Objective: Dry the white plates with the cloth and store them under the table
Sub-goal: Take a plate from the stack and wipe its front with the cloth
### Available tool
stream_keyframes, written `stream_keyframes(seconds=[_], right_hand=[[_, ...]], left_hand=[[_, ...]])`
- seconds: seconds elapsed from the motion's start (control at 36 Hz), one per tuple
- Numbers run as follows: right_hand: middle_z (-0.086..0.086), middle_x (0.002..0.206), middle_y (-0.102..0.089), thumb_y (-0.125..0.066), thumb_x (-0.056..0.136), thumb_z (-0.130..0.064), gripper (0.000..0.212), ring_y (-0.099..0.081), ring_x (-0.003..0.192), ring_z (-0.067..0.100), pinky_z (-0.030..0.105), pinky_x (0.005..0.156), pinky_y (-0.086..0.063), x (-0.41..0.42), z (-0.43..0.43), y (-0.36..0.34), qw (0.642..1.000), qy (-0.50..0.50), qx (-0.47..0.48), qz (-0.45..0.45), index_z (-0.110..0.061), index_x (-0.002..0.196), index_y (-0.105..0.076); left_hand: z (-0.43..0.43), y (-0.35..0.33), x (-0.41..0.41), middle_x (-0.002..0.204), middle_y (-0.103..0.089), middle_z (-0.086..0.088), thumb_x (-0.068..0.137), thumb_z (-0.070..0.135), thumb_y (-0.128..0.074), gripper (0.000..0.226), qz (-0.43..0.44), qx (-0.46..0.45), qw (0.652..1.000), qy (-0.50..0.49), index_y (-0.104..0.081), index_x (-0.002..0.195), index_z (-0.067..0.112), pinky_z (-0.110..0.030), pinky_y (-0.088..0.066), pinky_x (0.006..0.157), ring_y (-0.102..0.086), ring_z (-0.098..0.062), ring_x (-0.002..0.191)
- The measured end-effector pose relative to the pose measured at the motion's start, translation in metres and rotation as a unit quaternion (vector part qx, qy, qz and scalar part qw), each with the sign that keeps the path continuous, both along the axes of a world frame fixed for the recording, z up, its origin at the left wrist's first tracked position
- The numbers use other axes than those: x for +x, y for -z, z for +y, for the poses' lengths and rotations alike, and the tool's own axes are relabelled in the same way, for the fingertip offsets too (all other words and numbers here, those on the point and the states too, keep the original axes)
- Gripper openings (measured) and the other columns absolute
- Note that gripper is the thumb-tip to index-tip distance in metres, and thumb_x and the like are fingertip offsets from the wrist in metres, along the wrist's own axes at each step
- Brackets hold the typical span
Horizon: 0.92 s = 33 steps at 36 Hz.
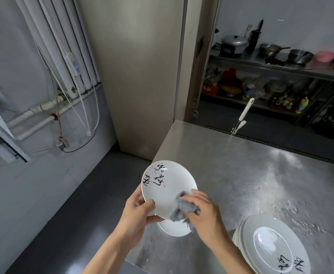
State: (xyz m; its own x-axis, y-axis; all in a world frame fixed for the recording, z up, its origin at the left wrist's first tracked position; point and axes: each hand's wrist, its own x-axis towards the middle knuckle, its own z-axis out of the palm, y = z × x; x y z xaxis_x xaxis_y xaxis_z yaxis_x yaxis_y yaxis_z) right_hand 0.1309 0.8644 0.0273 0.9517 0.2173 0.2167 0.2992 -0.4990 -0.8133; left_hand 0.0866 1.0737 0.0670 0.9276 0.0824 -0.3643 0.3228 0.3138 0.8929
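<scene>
While left hand [137,210] grips plate [168,186], right hand [205,212] holds cloth [184,206].

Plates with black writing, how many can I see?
3: the held plate in the left hand, the lower plate on the table beneath it, the top plate of the stack at right. Plates under it may hide more.

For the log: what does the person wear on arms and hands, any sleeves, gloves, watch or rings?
Nothing visible. The left hand and right hand are bare, without gloves or rings. The left forearm and right forearm are uncovered to the frame's edge: no sleeve, watch or bracelet.
</scene>
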Motion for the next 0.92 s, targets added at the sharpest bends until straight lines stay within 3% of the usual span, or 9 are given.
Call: stream_keyframes(seconds=[0.08,0.25,0.36,0.42,0.53,0.61,0.69,0.86,0.92], right_hand=[[-0.028,0.096,-0.063,-0.085,0.071,0.006,0.035,-0.061,0.104,0.022,0.017,0.09,-0.041,0.012,-0.009,-0.007,0.995,0.082,-0.051,-0.029,-0.016,0.098,-0.081],[-0.039,0.097,-0.059,-0.082,0.071,-0.008,0.038,-0.052,0.103,0.002,0.02,0.091,-0.043,-0.017,0.013,-0.014,0.995,-0.039,-0.051,-0.08,-0.034,0.099,-0.077],[-0.01,0.098,-0.072,-0.082,0.078,0.003,0.046,-0.069,0.082,0.016,0.02,0.06,-0.055,-0.003,0.013,-0.014,0.984,0.101,0.131,0.067,-0.04,0.09,-0.074],[-0.01,0.098,-0.073,-0.081,0.078,0.006,0.047,-0.07,0.077,0.014,0.019,0.053,-0.053,0.0,0.014,-0.016,0.975,0.114,0.175,0.077,-0.039,0.088,-0.073],[-0.015,0.102,-0.073,-0.08,0.07,0.016,0.048,-0.069,0.099,0.007,0.014,0.078,-0.053,0.003,0.002,-0.023,0.989,0.065,0.132,0.016,-0.025,0.094,-0.079],[-0.005,0.104,-0.073,-0.076,0.061,0.025,0.05,-0.069,0.1,0.008,0.017,0.088,-0.051,0.013,-0.015,-0.027,0.994,0.017,0.095,-0.056,-0.012,0.095,-0.08],[-0.004,0.106,-0.073,-0.073,0.059,0.025,0.052,-0.068,0.101,0.01,0.019,0.09,-0.052,0.022,-0.026,-0.03,0.995,-0.009,0.049,-0.086,-0.009,0.098,-0.08],[-0.013,0.099,-0.074,-0.084,0.061,0.012,0.047,-0.064,0.088,0.017,0.045,0.082,-0.052,0.005,-0.011,-0.029,0.989,0.039,-0.08,-0.12,-0.019,0.095,-0.08],[-0.021,0.101,-0.071,-0.082,0.065,0.006,0.046,-0.063,0.094,0.008,0.037,0.085,-0.052,-0.014,0.006,-0.027,0.996,-0.033,-0.048,-0.073,-0.026,0.099,-0.078]], left_hand=[[-0.002,0.0,-0.005,0.129,-0.073,-0.007,0.085,-0.001,-0.052,0.07,-0.013,0.009,1.0,0.008,-0.06,0.142,0.04,-0.054,-0.063,0.084,-0.073,-0.032,0.115],[-0.016,0.005,-0.006,0.123,-0.074,-0.01,0.09,-0.016,-0.046,0.074,-0.004,-0.049,0.996,-0.068,-0.063,0.131,0.043,-0.053,-0.064,0.077,-0.074,-0.038,0.109],[-0.03,0.004,-0.01,0.133,-0.07,-0.003,0.071,-0.006,-0.052,0.087,-0.029,-0.08,0.993,-0.079,-0.055,0.141,0.045,-0.055,-0.063,0.083,-0.07,-0.034,0.119],[-0.034,0.003,-0.014,0.137,-0.068,-0.004,0.071,-0.008,-0.052,0.089,-0.04,-0.068,0.996,-0.045,-0.053,0.142,0.045,-0.053,-0.062,0.086,-0.07,-0.035,0.121],[-0.027,0.001,-0.015,0.137,-0.068,-0.001,0.076,0.003,-0.064,0.075,-0.028,-0.093,0.995,-0.03,-0.056,0.137,0.044,-0.055,-0.061,0.088,-0.069,-0.031,0.122],[-0.007,-0.006,-0.009,0.13,-0.07,-0.013,0.075,0.03,-0.071,0.052,0.003,-0.088,0.995,-0.036,-0.06,0.126,0.028,-0.052,-0.062,0.079,-0.073,-0.027,0.1],[0.009,-0.008,-0.002,0.115,-0.074,-0.021,0.079,0.021,-0.062,0.029,0.022,-0.022,1.0,-0.004,-0.063,0.108,0.016,-0.052,-0.063,0.078,-0.073,-0.03,0.087],[0.003,-0.004,-0.003,0.12,-0.076,-0.011,0.085,0.005,-0.061,0.057,-0.009,0.026,1.0,-0.001,-0.066,0.131,0.037,-0.056,-0.063,0.083,-0.075,-0.032,0.099],[-0.003,-0.003,-0.002,0.121,-0.074,-0.016,0.092,-0.005,-0.056,0.055,-0.019,0.028,0.999,0.002,-0.066,0.133,0.03,-0.052,-0.063,0.083,-0.075,-0.03,0.098]])
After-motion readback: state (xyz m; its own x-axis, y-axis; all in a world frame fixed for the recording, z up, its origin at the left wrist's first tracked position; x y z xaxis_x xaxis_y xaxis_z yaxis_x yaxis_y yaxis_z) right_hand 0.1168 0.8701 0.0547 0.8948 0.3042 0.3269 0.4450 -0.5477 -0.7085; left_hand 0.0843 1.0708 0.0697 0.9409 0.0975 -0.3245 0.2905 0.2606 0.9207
